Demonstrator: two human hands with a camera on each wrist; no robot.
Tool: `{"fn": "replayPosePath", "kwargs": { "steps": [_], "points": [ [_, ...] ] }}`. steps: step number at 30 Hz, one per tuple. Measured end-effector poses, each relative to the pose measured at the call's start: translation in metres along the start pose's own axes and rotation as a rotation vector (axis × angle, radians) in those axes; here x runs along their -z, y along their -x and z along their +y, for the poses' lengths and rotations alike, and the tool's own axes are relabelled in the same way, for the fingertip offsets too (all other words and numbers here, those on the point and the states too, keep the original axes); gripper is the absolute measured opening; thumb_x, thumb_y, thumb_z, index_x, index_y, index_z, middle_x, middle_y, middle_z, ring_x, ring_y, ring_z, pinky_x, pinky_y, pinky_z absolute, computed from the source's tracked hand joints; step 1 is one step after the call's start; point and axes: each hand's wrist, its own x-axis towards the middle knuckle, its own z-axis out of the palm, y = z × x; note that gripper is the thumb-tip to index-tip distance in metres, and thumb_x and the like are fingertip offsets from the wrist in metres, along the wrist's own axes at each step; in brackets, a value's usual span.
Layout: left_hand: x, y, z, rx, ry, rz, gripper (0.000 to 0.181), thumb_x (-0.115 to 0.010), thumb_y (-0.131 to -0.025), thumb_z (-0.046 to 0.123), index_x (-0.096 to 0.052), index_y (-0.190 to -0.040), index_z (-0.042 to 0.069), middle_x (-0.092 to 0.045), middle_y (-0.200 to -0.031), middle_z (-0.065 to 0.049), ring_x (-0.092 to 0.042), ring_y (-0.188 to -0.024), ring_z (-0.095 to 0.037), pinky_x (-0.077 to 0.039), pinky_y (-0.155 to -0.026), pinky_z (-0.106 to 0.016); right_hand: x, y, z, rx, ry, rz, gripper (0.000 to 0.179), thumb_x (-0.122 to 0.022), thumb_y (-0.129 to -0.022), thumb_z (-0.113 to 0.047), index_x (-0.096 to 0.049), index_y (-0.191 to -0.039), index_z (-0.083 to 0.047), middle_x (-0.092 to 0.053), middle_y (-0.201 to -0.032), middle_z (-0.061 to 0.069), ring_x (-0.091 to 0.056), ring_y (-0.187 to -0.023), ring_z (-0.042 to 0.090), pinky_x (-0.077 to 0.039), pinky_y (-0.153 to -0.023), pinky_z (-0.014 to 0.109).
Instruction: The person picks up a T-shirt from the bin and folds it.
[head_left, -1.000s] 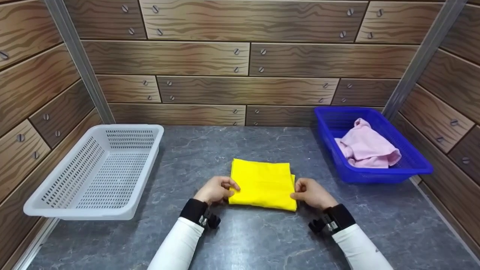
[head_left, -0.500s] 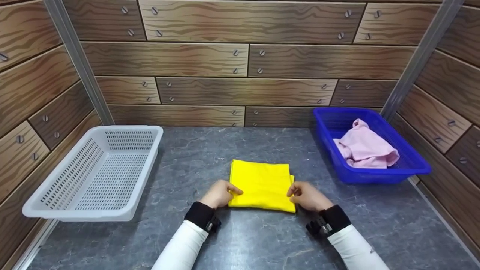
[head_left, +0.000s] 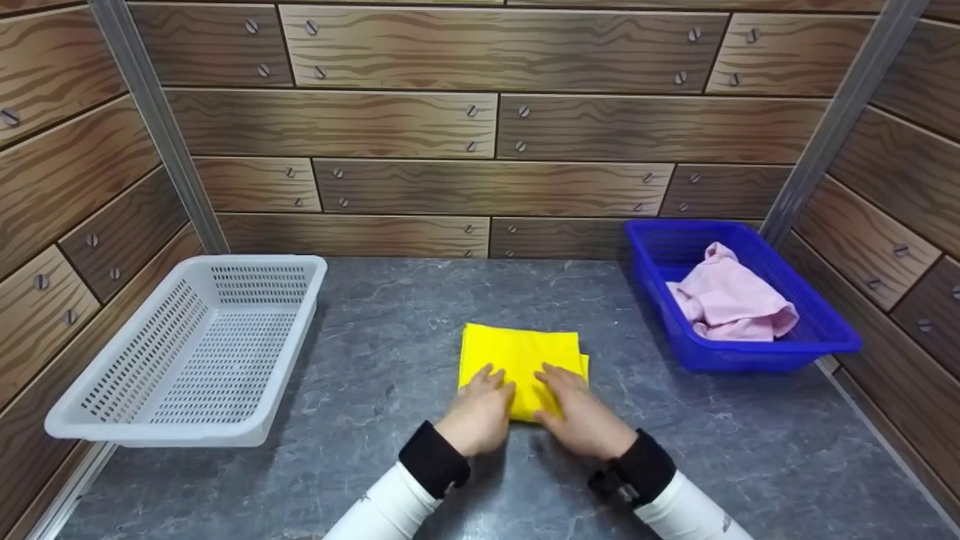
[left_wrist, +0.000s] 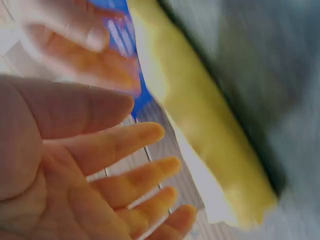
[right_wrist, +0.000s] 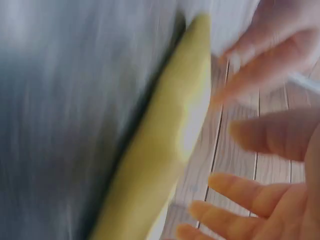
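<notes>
A folded yellow cloth (head_left: 521, 351) lies flat on the grey table, with its layers slightly offset at the right edge. Over its near left part is my left hand (head_left: 478, 415), fingers extended and spread. My right hand (head_left: 586, 416) is over the near right part, its fingers also stretched out. Both wrist views show the thick folded near edge of the yellow cloth (left_wrist: 185, 95), with spread fingers just above it and nothing gripped. Whether any fingertip touches the fabric I cannot tell. The hands hide the cloth's near corners in the head view.
At the left stands a white perforated basket (head_left: 262, 397) with nothing in it. A blue basket (head_left: 780, 347) at the back right holds a crumpled pink cloth (head_left: 735, 296). Wood-patterned walls (head_left: 405, 124) enclose the grey marbled table (head_left: 375, 330) at the back and sides.
Both hands have left the side edges of the yellow cloth and moved inward over it, closer together. Their fingers have straightened. The cloth stays in about the same place.
</notes>
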Motion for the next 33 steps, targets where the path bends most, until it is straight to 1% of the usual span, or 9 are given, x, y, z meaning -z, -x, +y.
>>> {"fn": "replayPosePath", "kwargs": {
  "steps": [3,5,8,10,13,18,23,26,33],
  "points": [
    [-0.004,0.003,0.008,-0.039,-0.042,-0.064,0.052,-0.061,-0.097,0.017,-0.054,-0.149,0.009,-0.047,-0.16,-0.012,-0.036,-0.153,-0.034,-0.036,-0.121,-0.052,-0.008,0.003,-0.006,0.038,-0.001,-0.111,0.074,-0.064,-0.101,-0.033,-0.033,-0.157,0.005,-0.029,-0.166,0.026,-0.024,-0.155,0.048,-0.021,-0.123,0.065],
    [-0.005,0.003,0.01,-0.05,-0.056,-0.097,0.055,-0.062,-0.098,0.019,-0.052,-0.151,0.01,-0.047,-0.16,-0.008,-0.037,-0.153,-0.03,-0.036,-0.121,-0.051,-0.011,0.004,-0.008,0.039,0.01,-0.174,0.078,-0.059,-0.103,-0.042,-0.027,-0.16,0.002,-0.024,-0.168,0.023,-0.019,-0.157,0.046,-0.02,-0.123,0.066],
    [-0.008,0.004,0.011,-0.065,-0.09,-0.133,0.055,-0.063,-0.098,0.021,-0.052,-0.151,0.011,-0.049,-0.159,-0.005,-0.042,-0.151,-0.026,-0.039,-0.119,-0.049,-0.012,0.006,-0.009,0.026,0.037,-0.245,0.079,-0.053,-0.105,-0.047,-0.026,-0.161,0.001,-0.024,-0.169,0.022,-0.021,-0.157,0.045,-0.021,-0.122,0.068],
    [-0.01,0.004,0.011,-0.074,-0.116,-0.147,0.057,-0.064,-0.098,0.023,-0.051,-0.152,0.011,-0.05,-0.159,-0.004,-0.045,-0.149,-0.024,-0.042,-0.117,-0.048,-0.012,0.007,-0.01,0.018,0.061,-0.271,0.08,-0.054,-0.104,-0.048,-0.027,-0.16,0.003,-0.026,-0.168,0.023,-0.024,-0.156,0.045,-0.024,-0.121,0.069],
    [-0.01,0.004,0.013,-0.067,-0.124,-0.18,0.063,-0.066,-0.097,0.028,-0.047,-0.154,0.01,-0.046,-0.161,-0.005,-0.043,-0.15,-0.025,-0.041,-0.118,-0.048,-0.011,0.01,-0.012,0.013,0.114,-0.304,0.084,-0.059,-0.101,-0.048,-0.028,-0.158,0.006,-0.027,-0.166,0.027,-0.025,-0.155,0.047,-0.026,-0.12,0.068],
    [-0.008,0.004,0.018,-0.019,-0.13,-0.247,0.065,-0.066,-0.096,0.025,-0.045,-0.155,0.008,-0.041,-0.164,-0.008,-0.039,-0.153,-0.026,-0.039,-0.12,-0.047,-0.007,0.014,-0.018,-0.023,0.216,-0.338,0.088,-0.068,-0.097,-0.045,-0.033,-0.154,0.012,-0.028,-0.163,0.033,-0.027,-0.152,0.051,-0.031,-0.119,0.064],
    [-0.006,0.006,0.024,0.088,-0.198,-0.291,0.062,-0.062,-0.097,0.025,-0.046,-0.155,0.009,-0.041,-0.164,-0.013,-0.039,-0.153,-0.027,-0.042,-0.118,-0.045,-0.003,0.018,-0.024,-0.101,0.289,-0.33,0.087,-0.074,-0.092,-0.042,-0.041,-0.148,0.016,-0.032,-0.158,0.039,-0.032,-0.149,0.054,-0.034,-0.119,0.061],
    [-0.007,0.006,0.027,0.14,-0.237,-0.316,0.064,-0.063,-0.098,0.029,-0.044,-0.156,0.01,-0.039,-0.164,-0.015,-0.037,-0.154,-0.027,-0.042,-0.118,-0.043,-0.003,0.019,-0.025,-0.112,0.301,-0.331,0.088,-0.075,-0.091,-0.043,-0.042,-0.147,0.016,-0.032,-0.157,0.04,-0.032,-0.148,0.056,-0.036,-0.118,0.061],
    [-0.009,0.002,0.026,0.167,-0.254,-0.313,0.064,-0.062,-0.099,0.031,-0.043,-0.157,0.011,-0.038,-0.165,-0.015,-0.037,-0.154,-0.027,-0.042,-0.118,-0.043,-0.003,0.01,-0.021,-0.132,0.278,-0.353,0.086,-0.072,-0.094,-0.044,-0.04,-0.15,0.013,-0.03,-0.16,0.037,-0.029,-0.151,0.053,-0.033,-0.12,0.06]
  ]
}}
